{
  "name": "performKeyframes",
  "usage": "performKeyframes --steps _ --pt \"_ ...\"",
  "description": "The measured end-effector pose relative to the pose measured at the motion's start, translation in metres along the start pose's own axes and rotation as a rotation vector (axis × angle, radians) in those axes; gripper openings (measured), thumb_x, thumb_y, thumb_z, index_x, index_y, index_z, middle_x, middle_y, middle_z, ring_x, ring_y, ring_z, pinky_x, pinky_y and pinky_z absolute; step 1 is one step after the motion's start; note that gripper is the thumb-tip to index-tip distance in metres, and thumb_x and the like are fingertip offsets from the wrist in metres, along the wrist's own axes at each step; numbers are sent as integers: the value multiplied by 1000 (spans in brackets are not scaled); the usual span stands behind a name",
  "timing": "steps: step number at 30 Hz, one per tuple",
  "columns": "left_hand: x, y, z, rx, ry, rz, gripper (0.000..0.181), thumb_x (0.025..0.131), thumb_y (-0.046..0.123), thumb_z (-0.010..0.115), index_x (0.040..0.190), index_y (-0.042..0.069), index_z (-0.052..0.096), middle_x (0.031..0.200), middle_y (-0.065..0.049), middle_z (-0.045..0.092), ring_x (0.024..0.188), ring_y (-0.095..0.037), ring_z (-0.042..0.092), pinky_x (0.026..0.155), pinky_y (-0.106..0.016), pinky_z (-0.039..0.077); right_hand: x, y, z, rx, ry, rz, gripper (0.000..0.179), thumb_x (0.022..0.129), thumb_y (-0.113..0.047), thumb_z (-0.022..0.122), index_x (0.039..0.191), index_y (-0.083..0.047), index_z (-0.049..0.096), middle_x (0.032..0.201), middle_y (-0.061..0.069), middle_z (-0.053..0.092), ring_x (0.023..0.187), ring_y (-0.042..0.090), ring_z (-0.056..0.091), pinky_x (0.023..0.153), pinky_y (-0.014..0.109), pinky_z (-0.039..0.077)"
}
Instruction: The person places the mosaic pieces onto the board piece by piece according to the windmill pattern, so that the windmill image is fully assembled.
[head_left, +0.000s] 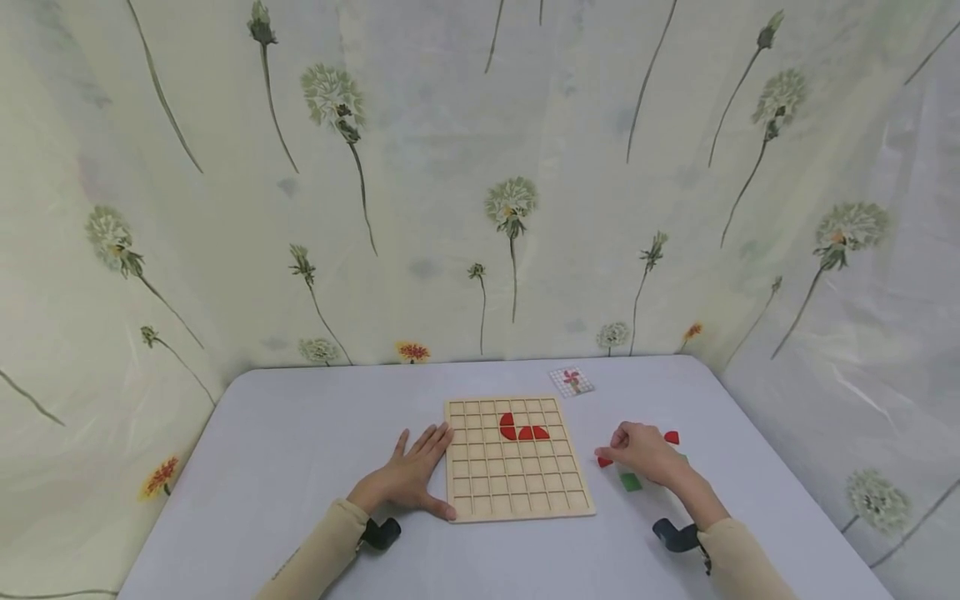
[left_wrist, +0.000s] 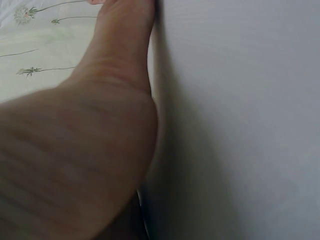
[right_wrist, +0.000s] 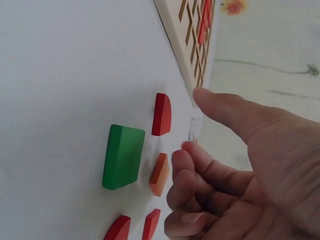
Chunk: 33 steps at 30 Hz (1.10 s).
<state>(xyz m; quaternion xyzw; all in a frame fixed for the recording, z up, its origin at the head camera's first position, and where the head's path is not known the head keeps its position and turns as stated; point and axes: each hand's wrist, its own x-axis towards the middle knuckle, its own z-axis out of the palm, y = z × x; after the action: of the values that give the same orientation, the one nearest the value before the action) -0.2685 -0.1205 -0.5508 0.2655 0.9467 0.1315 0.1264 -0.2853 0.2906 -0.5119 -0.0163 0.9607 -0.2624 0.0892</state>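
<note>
A wooden grid board (head_left: pixel 517 492) lies on the table, with several red quarter-round pieces (head_left: pixel 507 433) in its upper cells. My left hand (head_left: pixel 411 475) rests against the board's left side, fingers spread and thumb at the lower left corner. To the right of the board, my right hand (head_left: pixel 643 454) hovers over loose pieces. In the right wrist view its thumb stands apart from loosely bent fingers, with nothing between them. Nearest to it are a red quarter-round piece (right_wrist: pixel 161 115), an orange piece (right_wrist: pixel 159 175) and a green square (right_wrist: pixel 124 157).
A small card (head_left: pixel 572 381) with a flower pattern lies behind the board. Another red piece (head_left: pixel 671 437) is beyond the right hand. More red pieces (right_wrist: pixel 117 230) show low in the right wrist view. A flower-printed curtain (head_left: pixel 450 208) surrounds the white table (head_left: pixel 315 433).
</note>
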Motion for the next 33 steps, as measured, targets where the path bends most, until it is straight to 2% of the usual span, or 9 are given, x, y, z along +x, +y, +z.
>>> performKeyframes --steps 5,9,15,20,26,33 --pt "0 0 1 -6 -3 -5 131 63 78 67 156 12 4 164 -5 1 152 -27 0 117 -61 -5 -3 1 4 -21 -19 8 30 82 -33 76 83 -9 58 68 2 53 64 15 49 56 26 37" --pt "-1 1 1 -8 -2 -3 131 63 78 68 156 11 5 164 -6 1 152 -28 1 117 -61 -4 -2 4 6 -25 -19 -22 28 82 -30 77 82 -9 58 68 1 53 64 15 48 56 26 38" --pt "-1 1 1 -5 5 -6 131 63 77 68 156 11 5 164 -6 1 152 -27 0 117 -61 -5 4 5 7 -25 -49 -110 16 83 -17 75 92 -8 65 77 0 59 72 16 51 65 27 47" --pt "-1 1 0 -6 1 -5 131 63 77 68 156 12 4 164 -5 0 152 -26 -1 117 -60 -5 10 6 9 -67 -59 -182 15 81 -6 71 94 -10 67 82 -1 59 76 15 51 67 27 47" --pt "0 1 0 -13 5 2 130 63 77 68 156 10 5 164 -7 2 152 -28 1 117 -61 -4 11 10 11 -73 -42 -195 14 81 -6 72 94 -11 68 84 -2 60 76 15 51 69 26 49" --pt "1 1 0 -9 5 1 130 64 77 68 156 10 5 164 -7 2 152 -28 1 117 -61 -4 13 10 15 -76 -33 -174 15 80 -10 73 93 -10 66 80 -1 58 74 15 50 64 25 46"
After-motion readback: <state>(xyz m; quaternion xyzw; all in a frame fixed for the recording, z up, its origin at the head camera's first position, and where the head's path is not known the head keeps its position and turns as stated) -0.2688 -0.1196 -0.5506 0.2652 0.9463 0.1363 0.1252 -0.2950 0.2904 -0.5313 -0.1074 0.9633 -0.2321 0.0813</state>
